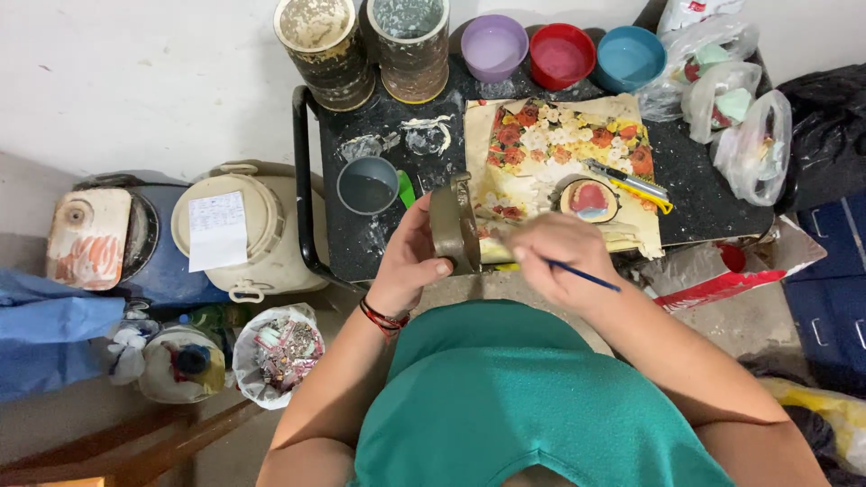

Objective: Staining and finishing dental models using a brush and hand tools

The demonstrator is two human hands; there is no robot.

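Presently: left hand (408, 257) clamped on olive-brown rounded clay piece (454, 225), held over black tabletop (695, 194); right hand (559, 257) pinching thin blue-handled brush (582, 275). Risk: loosened grip probably drops piece.

The black table (361, 243) is crowded: two tall cans (365, 45) and three bowls (559, 54) block the back, plastic bags (731, 108) the right; only near the grey cup (367, 185) is some room.

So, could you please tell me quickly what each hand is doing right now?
Left hand: closed around a flat brown piece, held on edge.
Right hand: closed on a thin blue paintbrush.
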